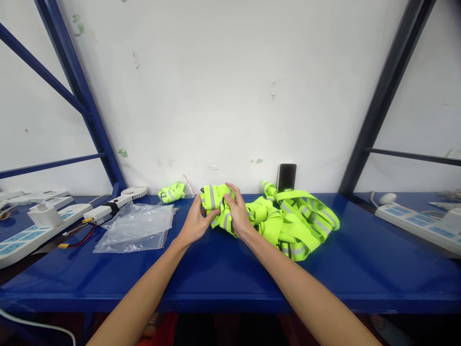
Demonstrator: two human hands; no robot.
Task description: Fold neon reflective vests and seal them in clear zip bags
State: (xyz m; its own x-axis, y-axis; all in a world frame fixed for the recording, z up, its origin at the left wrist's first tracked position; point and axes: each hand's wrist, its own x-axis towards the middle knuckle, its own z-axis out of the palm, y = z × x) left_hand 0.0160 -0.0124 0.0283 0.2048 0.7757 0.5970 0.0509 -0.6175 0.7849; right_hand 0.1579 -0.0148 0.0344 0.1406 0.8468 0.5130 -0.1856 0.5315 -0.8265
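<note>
Currently folding: our left hand [196, 222] and right hand [237, 215], fingers clamped on a reflective strap bundle [217, 204] over the bench [223, 274]; next, we judge, tighter compacting beside the loose strap pile [295, 223].

Reflective strap bundle [218, 204]: neon yellow-green webbing with grey reflective stripes, partly folded into a compact wad, pinched between both hands above the blue shelf. Loose strap pile [295, 223]: same webbing, tangled in open loops, lying on the shelf just right of the grip, trailing into it.
</note>
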